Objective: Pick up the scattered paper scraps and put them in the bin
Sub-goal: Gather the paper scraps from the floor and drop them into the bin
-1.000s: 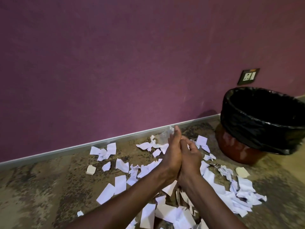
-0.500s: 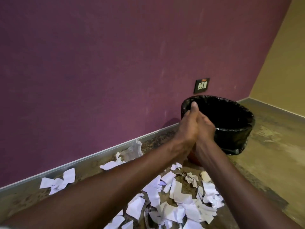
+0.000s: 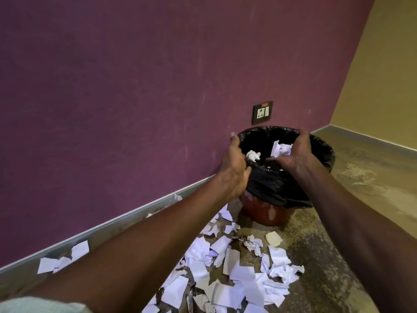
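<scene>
A red-brown bin [image 3: 267, 213] with a black liner [image 3: 275, 188] stands against the purple wall. Both my hands are over its mouth, spread apart with relaxed fingers. My left hand [image 3: 234, 164] is at the bin's left rim, and a crumpled white scrap [image 3: 253, 155] is beside its palm inside the bin. My right hand [image 3: 293, 155] is over the middle, with white scraps [image 3: 281, 149] just off its fingertips. Neither hand visibly grips paper. Several white scraps [image 3: 228, 269] lie scattered on the floor in front of the bin.
A few more scraps [image 3: 64, 258] lie by the skirting board at the left. A wall socket [image 3: 262, 112] sits above the bin. A yellow wall [image 3: 379, 91] meets the purple one at the right, with mottled bare floor [image 3: 361, 188] beside the bin.
My hands, pressed together around scraps over the pile, rose to the bin and have now parted above it. The scraps have dropped out of them into the liner.
</scene>
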A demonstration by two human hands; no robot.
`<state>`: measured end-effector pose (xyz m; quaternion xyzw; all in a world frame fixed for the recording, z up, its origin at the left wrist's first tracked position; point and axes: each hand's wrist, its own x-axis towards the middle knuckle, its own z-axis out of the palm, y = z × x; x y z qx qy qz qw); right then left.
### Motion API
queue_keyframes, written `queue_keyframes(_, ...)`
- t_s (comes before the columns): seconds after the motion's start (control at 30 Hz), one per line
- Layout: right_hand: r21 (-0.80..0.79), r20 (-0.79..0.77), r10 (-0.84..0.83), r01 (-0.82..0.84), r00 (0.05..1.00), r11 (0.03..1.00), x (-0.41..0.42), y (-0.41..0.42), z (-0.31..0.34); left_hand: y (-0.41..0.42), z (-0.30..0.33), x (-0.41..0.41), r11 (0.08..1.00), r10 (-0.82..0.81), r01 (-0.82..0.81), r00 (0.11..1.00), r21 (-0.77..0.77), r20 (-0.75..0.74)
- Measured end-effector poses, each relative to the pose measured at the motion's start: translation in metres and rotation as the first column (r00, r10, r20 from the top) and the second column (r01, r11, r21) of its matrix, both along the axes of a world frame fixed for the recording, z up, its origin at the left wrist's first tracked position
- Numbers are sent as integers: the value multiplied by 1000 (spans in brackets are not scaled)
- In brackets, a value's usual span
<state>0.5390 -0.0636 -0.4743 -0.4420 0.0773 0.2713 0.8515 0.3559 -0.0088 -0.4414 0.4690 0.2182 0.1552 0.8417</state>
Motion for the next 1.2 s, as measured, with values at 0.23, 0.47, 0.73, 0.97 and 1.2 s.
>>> queue_keyframes(0.23,-111,180,-126,147,976,983,-55,27,23,53,-21,-63,986,162,-160,984,36,-80)
queue_keyframes(0.47,-313,555,77,122,828,942,-120,120,-5,104,-20,-146,947,309,-288,939,142,-152)
queue_keyframes(0.73,-563,737,591,-185,328,805,-298,132,-39,171,-53,-267,875,481,-444,844,195,-238)
queue_keyframes(0.97,-865,502,788,-233,-356,445,-406,139,-92,216,-104,-402,765,644,-564,671,312,-368)
queue_keyframes(1.2,-966,249,725,-115,-642,229,-522,151,-161,243,-160,-499,652,757,-630,511,421,-406)
